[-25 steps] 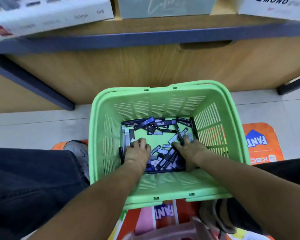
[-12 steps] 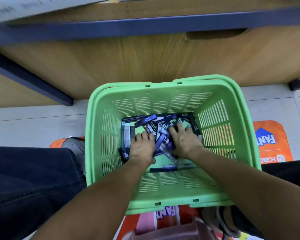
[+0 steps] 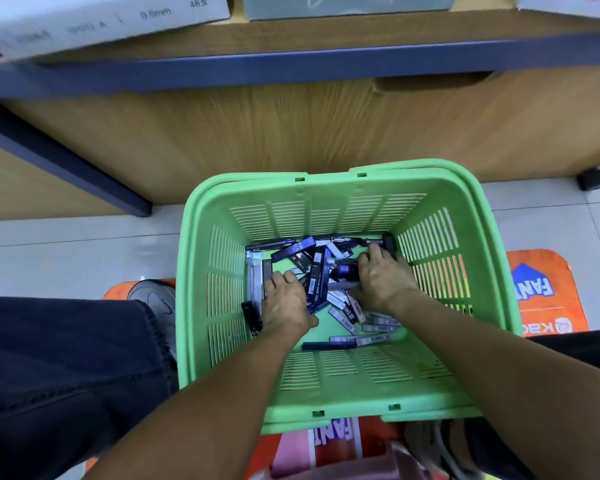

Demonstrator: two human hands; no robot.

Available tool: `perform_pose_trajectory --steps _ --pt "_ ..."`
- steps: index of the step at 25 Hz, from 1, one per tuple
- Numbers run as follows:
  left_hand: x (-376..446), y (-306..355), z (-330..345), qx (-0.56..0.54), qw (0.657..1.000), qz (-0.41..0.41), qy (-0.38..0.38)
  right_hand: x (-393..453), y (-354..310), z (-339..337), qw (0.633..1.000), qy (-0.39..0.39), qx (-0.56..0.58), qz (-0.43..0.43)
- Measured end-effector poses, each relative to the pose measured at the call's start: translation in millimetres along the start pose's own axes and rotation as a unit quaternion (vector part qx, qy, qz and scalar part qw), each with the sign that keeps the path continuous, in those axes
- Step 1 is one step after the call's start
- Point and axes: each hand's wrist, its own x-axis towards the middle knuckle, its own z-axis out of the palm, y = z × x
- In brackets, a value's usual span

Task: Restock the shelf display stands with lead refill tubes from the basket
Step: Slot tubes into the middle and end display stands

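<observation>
Both hands reach into the green basket (image 3: 329, 393). The left hand (image 3: 286, 303) rests with curled fingers on the tubes (image 3: 317, 271); the right hand (image 3: 381, 278), at 2 o'clock, grips several. One tube (image 3: 293, 249) reads "HB 0.5". A box (image 3: 94, 20) at 11 o'clock reads "0.5mm".

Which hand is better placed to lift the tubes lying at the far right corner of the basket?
The right hand, probably. It already lies over the tubes near that corner of the green basket. The left hand rests nearer the left wall.
</observation>
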Motion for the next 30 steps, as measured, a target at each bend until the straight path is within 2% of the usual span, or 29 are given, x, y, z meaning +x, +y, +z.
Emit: perform_pose_trajectory --steps 3,6,9,12,14,16,18,20,22,24,26,27,29,30 --pt "-2 3 1 -0.046 0.999 -0.008 -0.021 0 -9 5 0.995 -0.039 0.078 0.041" --pt "-2 8 -3 -0.159 0.985 -0.061 -0.031 4 -11 8 0.968 -0.082 0.22 0.086" --pt "1 19 -3 -0.303 0.946 -0.112 -0.042 8 -14 8 0.946 -0.083 0.295 0.105" --pt "3 29 -4 -0.407 0.904 -0.13 -0.005 9 -21 2 0.906 -0.092 0.392 0.131" --pt "5 32 -5 -0.449 0.885 -0.122 0.007 7 -26 0 0.861 -0.112 0.477 0.133" --pt "7 33 -5 -0.461 0.879 -0.125 -0.002 0 -29 -3 0.793 -0.142 0.579 0.125" --pt "6 31 -7 -0.472 0.872 -0.128 -0.01 -6 -29 -4 0.727 -0.192 0.654 0.085" --pt "2 27 -9 -0.506 0.854 -0.119 -0.02 -7 -29 -4 0.69 -0.242 0.682 0.034" --pt "-7 25 -18 -0.543 0.829 -0.118 -0.058 -4 -29 -3 0.677 -0.253 0.691 0.029" --pt "-12 25 -22 -0.553 0.817 -0.127 -0.102 -1 -30 -3 0.688 -0.255 0.679 0.02" --pt "-15 22 -27 -0.565 0.805 -0.133 -0.119 -1 -31 -2 0.707 -0.257 0.659 -0.017" --pt "-16 21 -30 -0.587 0.789 -0.139 -0.116 -2 -31 0 0.704 -0.26 0.661 -0.027" --pt "-16 19 -32 -0.637 0.748 -0.15 -0.112 -5 -27 4 0.668 -0.271 0.692 -0.013" --pt "-16 18 -32 -0.644 0.742 -0.153 -0.109 -6 -25 6 0.648 -0.269 0.712 -0.005"
